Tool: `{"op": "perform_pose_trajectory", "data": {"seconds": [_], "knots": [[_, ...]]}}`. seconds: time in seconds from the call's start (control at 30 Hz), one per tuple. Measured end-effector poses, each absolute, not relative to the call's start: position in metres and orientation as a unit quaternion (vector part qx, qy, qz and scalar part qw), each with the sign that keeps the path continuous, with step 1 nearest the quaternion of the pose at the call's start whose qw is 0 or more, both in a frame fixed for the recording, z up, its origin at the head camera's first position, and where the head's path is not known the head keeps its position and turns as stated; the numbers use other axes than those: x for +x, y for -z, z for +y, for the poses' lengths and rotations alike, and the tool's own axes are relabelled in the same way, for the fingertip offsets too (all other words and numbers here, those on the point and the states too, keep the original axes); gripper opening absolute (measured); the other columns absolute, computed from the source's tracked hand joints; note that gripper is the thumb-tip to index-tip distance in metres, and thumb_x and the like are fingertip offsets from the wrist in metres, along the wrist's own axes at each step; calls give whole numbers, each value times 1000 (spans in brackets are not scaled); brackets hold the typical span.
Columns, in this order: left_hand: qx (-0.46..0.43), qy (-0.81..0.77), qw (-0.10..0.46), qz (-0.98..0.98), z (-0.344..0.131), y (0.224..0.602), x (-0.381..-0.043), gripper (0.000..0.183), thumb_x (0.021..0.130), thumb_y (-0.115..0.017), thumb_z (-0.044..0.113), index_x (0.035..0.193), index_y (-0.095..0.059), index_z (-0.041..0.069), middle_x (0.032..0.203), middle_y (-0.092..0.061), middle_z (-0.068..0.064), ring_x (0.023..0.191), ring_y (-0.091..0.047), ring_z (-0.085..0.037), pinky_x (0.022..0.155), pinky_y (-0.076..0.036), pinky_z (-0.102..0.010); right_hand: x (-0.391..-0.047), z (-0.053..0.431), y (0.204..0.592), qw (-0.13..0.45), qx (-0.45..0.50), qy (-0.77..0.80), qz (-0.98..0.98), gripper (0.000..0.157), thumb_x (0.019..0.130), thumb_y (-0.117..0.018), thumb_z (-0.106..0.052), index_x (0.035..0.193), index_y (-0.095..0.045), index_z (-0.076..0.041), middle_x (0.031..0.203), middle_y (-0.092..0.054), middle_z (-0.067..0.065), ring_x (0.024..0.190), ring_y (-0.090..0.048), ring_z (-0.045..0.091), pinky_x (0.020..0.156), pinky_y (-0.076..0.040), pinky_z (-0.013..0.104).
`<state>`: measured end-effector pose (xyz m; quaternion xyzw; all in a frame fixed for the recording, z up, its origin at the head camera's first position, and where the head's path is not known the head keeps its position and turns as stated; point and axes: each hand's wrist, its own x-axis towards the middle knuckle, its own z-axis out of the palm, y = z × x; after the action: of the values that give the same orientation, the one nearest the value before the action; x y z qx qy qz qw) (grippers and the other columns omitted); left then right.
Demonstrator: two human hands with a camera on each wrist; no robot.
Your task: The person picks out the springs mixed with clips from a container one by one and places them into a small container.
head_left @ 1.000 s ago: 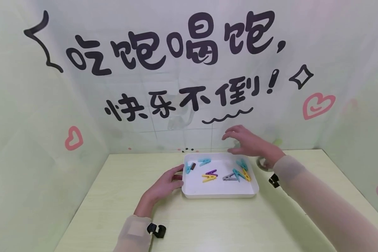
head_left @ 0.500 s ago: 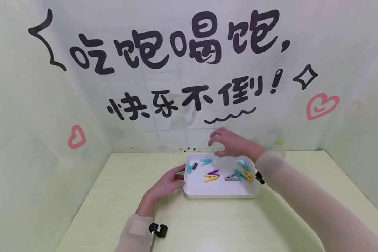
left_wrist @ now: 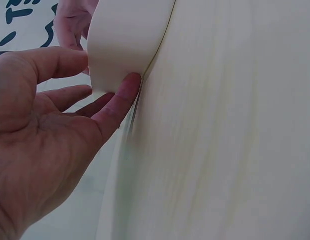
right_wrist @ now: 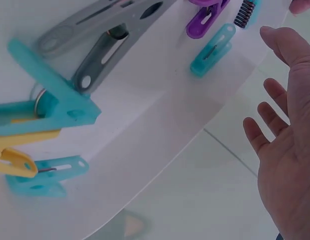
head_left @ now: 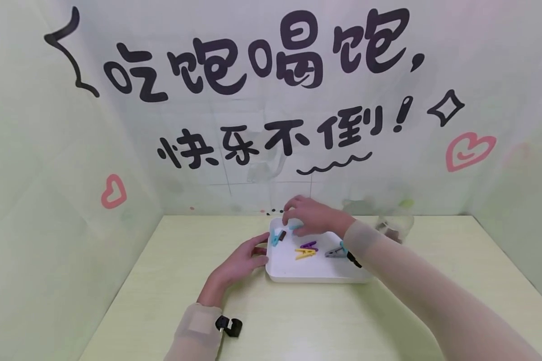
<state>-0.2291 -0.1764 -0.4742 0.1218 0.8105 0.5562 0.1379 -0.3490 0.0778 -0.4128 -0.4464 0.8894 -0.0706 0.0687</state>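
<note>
A white tray (head_left: pixel 298 279) holds several plastic clothespins. My left hand (head_left: pixel 237 263) touches the tray's left wall with its fingertips, the fingers fairly straight. Over the tray's back left is my right hand (head_left: pixel 313 216), fingers spread and slightly bent, holding nothing. Just below its fingers lies a light blue clothespin (head_left: pixel 295 227), partly covered by the hand in the head view. Another blue clothespin (head_left: pixel 274 238) lies at the left wall beside a small dark ridged piece (head_left: pixel 282 235). Purple (head_left: pixel 309 245) and yellow (head_left: pixel 305 254) clothespins sit mid-tray. A grey clothespin (right_wrist: pixel 102 40) lies near teal ones (right_wrist: pixel 59 95).
My right sleeve (head_left: pixel 402 265) crosses over the tray's right end and hides part of it. A clear rounded container (head_left: pixel 397 228) with something brown inside stands on the table (head_left: pixel 298 321) behind that forearm. A printed backdrop (head_left: pixel 189 195) rises at the table's back edge.
My right hand has moved left and down, from above the tray's back right to its back left, close over the light blue clothespin. The left hand has stayed at the tray's left wall.
</note>
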Motion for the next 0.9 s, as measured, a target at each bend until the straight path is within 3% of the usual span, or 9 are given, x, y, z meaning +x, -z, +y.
{"op": "perform_pose_trajectory", "data": {"seconds": [0.47,0.9], "knots": [[131,-564,141,803,-176,472,-229,68,102,-61,2,165,-34,2,163,-45,-16,135,-57,-36,110,-49,-49,-349,61,431,89,-438,32,894,23,99,-77,-29,121,-76,-37,153,-54,2,147,-37,28,120,-35,54],[128,-564,138,804,-177,475,-228,68,102,-60,2,165,-34,3,163,-44,-15,135,-56,-35,110,-48,-49,-343,56,436,96,-422,38,901,8,97,-79,-29,105,-80,-31,155,-54,6,148,-36,30,122,-31,56]]}}
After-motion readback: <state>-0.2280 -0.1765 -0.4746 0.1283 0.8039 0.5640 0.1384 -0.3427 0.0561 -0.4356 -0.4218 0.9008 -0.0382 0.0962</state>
